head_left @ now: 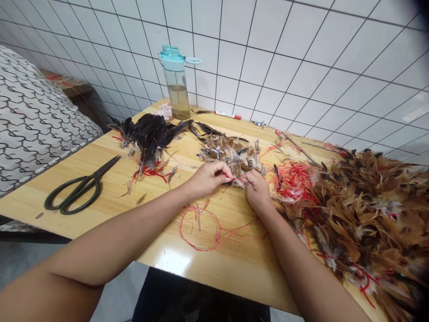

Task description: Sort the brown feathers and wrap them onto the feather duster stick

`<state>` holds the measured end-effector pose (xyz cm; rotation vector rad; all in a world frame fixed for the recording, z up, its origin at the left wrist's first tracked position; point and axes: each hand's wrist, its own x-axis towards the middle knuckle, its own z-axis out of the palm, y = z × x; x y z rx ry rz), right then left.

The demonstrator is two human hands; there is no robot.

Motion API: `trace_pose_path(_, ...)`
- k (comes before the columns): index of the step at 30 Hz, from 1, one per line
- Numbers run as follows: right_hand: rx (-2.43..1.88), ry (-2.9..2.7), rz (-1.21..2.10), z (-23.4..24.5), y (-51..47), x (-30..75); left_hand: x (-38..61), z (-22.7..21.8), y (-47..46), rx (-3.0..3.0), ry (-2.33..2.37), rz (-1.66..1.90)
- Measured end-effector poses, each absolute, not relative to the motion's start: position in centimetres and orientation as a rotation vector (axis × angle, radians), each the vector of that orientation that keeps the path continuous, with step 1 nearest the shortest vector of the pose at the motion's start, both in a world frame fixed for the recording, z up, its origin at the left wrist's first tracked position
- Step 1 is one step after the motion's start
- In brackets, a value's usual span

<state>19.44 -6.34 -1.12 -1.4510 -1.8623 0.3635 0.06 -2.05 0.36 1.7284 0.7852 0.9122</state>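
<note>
My left hand (210, 178) and my right hand (257, 187) are close together over the middle of the table. Between them runs a piece of red string (237, 180), its ends pinched in my fingertips. Whitish quill ends sit right at the string, and I cannot tell whether they are tied to it. Just beyond my fingers lies a loose pile of brown and grey feathers (224, 150). Nearer to me, a ring of thin red string (219, 232) rests on the tabletop, with strands trailing right beneath my right forearm.
Black feathers (150, 134) and black-handled scissors (78, 190) lie at left. A water bottle (178, 89) stands at the back beside a red marker (228, 115). On the right are tangled red string (295, 179) and a big heap of brown feathers (365, 210). A tiled wall (268, 53) bounds the table.
</note>
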Motion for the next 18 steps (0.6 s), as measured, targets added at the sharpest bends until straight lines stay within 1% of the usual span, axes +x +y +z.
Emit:
trace_pose_path(8, -1.861, -1.992, 0.393, 0.0, -6.6, 19.5, -0.5, 1.5, -2.2, 1.824, 0.756, 0.907)
trace_pose_path(10, -1.887, -1.955, 0.423, 0.1, -6.6, 19.5, -0.5, 1.6, -2.2, 1.815, 0.782, 0.888)
trace_pose_path(13, -1.724, -1.766, 0.600, -0.1, -6.3, 19.5, -0.3, 1.7, -2.4, 1.744, 0.829, 0.844)
trace_pose_path(18, -1.228, -1.309, 1.189, -0.4, -6.3, 19.7, 0.0, 1.8, -2.8, 1.619, 0.760, 0.810)
